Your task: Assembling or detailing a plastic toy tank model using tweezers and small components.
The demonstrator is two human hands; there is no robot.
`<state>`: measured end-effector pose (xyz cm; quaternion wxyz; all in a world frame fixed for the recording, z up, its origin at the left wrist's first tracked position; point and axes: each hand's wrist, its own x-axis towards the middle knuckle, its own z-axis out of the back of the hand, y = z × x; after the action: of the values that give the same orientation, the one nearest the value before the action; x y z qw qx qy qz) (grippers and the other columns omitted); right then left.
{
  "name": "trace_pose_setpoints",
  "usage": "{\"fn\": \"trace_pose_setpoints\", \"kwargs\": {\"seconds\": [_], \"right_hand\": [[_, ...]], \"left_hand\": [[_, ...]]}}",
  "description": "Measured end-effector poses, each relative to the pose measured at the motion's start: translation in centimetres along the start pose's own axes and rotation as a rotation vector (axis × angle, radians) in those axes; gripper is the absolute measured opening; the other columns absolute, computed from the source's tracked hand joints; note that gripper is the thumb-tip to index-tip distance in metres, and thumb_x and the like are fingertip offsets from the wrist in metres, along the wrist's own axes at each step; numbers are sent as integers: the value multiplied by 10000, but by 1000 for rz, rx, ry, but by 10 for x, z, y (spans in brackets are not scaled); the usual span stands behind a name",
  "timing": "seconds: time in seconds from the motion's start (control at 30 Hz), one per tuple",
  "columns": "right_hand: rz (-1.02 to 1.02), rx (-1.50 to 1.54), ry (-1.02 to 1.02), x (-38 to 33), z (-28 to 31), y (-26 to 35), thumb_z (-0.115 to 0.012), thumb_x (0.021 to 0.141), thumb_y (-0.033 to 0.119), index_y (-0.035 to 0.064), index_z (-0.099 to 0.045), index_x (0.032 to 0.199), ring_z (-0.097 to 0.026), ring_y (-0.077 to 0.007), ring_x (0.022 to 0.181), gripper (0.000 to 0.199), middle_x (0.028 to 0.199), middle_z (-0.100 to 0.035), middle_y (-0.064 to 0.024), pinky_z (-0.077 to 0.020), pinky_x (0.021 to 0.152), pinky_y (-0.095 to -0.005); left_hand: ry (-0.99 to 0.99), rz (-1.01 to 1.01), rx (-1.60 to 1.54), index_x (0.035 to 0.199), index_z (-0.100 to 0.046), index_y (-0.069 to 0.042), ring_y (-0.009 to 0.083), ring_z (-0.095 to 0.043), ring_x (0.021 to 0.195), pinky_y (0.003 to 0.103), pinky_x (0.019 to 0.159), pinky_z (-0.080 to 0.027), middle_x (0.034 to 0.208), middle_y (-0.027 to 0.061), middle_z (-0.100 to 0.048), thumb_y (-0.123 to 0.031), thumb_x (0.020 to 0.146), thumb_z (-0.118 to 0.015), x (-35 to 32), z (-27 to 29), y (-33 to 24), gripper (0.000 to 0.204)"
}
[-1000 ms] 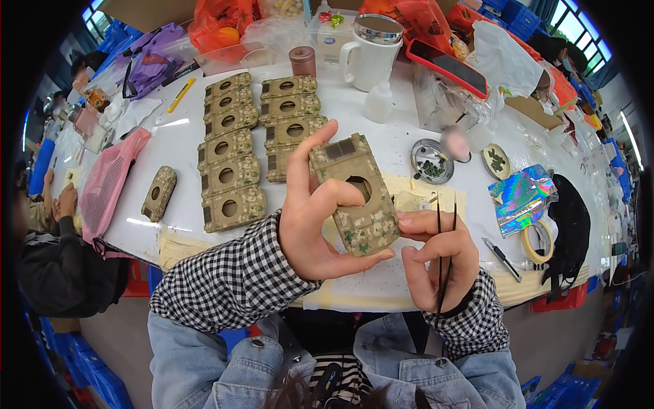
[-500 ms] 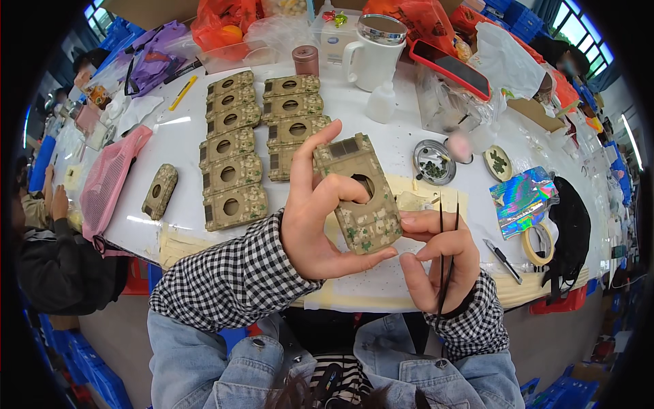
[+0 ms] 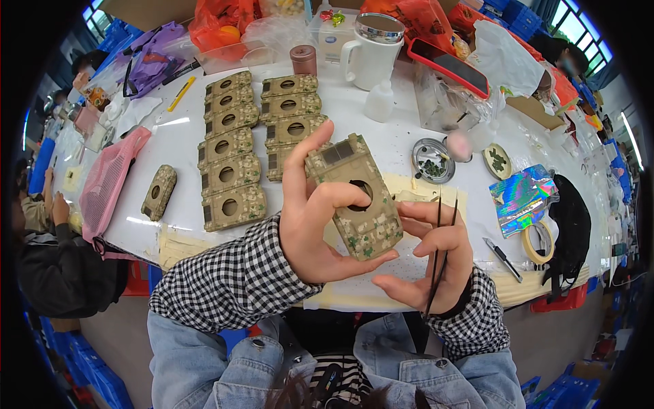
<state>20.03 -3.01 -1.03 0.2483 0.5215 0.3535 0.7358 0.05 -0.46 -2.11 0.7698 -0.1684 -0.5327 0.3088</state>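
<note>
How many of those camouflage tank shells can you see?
12: one in the left hand, shell; one alone near the pink bag; six in the left column; four beside, one partly hidden.

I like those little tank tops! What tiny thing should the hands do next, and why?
Probably bring the tweezers tips up to the camouflage shell. The left hand holds the shell tilted up off the table, while the right hand grips the tweezers just beside it, tips apart and holding nothing I can see.

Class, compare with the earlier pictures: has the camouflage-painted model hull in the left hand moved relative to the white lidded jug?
Yes, slightly. The camouflage-painted model hull has lifted a little toward the white lidded jug, in the left hand.
</note>
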Motion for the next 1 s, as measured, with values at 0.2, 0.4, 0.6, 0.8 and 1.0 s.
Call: {"fn": "trace_pose_setpoints", "kwargs": {"seconds": [0.2, 0.4, 0.6, 0.8, 1.0], "right_hand": [[62, -144, 16, -1, -8, -2, -853, 686, 71, -5, -484, 933, -571, -364, 1130, 451, 1208, -473, -293, -529, 927, -430], [59, -170, -3, 1, -2, -1, -841, 698, 68, -5, -477, 907, -589, -339, 1101, 426, 1199, -485, -296, -534, 900, -393], [-74, -21, -54, 0, 5, -3, -812, 707, 67, 27, -443, 926, -563, -307, 1140, 431, 1202, -492, -291, -480, 952, -391], [-78, -1, 20, 3, 8, -7, -803, 709, 75, 36, -430, 930, -553, -317, 1148, 435, 1199, -507, -288, -459, 946, -399], [-6, -170, 79, 5, 3, -7, -823, 684, 90, 36, -460, 915, -575, -342, 1119, 434, 1135, -548, -270, -495, 894, -392]], "left_hand": [[-153, -128, -15, 1198, -508, -103, 425, -447, 1258, 434, 964, -490, 1441, 308, -180, -197, 641, -890, -12, -20, 2, 681], [-104, -181, -134, 1344, -365, -102, 432, -443, 1258, 423, 955, -494, 1447, 331, -172, -161, 623, -897, -9, -16, 10, 898], [4, -93, -293, 1437, -169, -87, 353, -379, 1323, 435, 1017, -440, 1461, 302, -178, -115, 610, -901, -3, -11, 7, 1105], [109, 265, -820, 1494, 73, -112, 284, -449, 1282, 443, 1028, -430, 1447, 214, -268, -60, 645, -875, -3, -9, -1, 1274], [130, 448, -954, 1503, 48, -90, 213, -527, 1176, 374, 996, -445, 1277, 152, -504, -46, 655, -872, -3, -1, 4, 1252]]}}
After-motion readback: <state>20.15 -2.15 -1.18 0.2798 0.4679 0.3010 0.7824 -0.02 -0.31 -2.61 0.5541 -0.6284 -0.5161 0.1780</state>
